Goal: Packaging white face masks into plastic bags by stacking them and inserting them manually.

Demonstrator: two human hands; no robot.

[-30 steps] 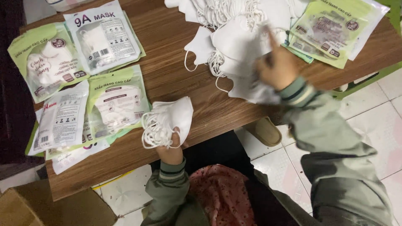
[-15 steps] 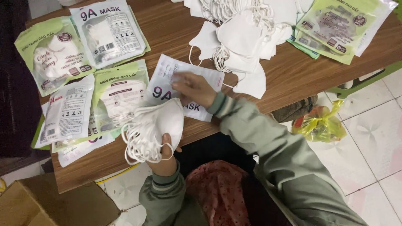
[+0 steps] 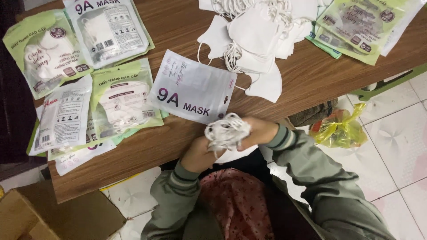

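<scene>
Gripping a bundle of white masks (image 3: 227, 131) between them, the left hand (image 3: 199, 154) and right hand (image 3: 259, 131) close around it at the counter (image 3: 307, 75) edge. An empty pouch (image 3: 192, 86) lies flat on the wood just beyond the bundle, with filled packets (image 3: 120, 100) to its left.

The table (image 3: 178, 133) is wood-grain brown board with a smooth, low-sheen finish. The bundle of masks (image 3: 227, 132), gripped between the left hand (image 3: 200, 153) and the right hand (image 3: 260, 131), is soft white matt fabric with thin elastic loops. The loose mask pile (image 3: 258, 40) at the far edge is the same matt white cloth. The empty pouch (image 3: 192, 86) near the front edge is glossy plastic film. The filled packets (image 3: 120, 100) toward the left edge are shiny plastic. The sleeves are ribbed knit cloth.
</scene>
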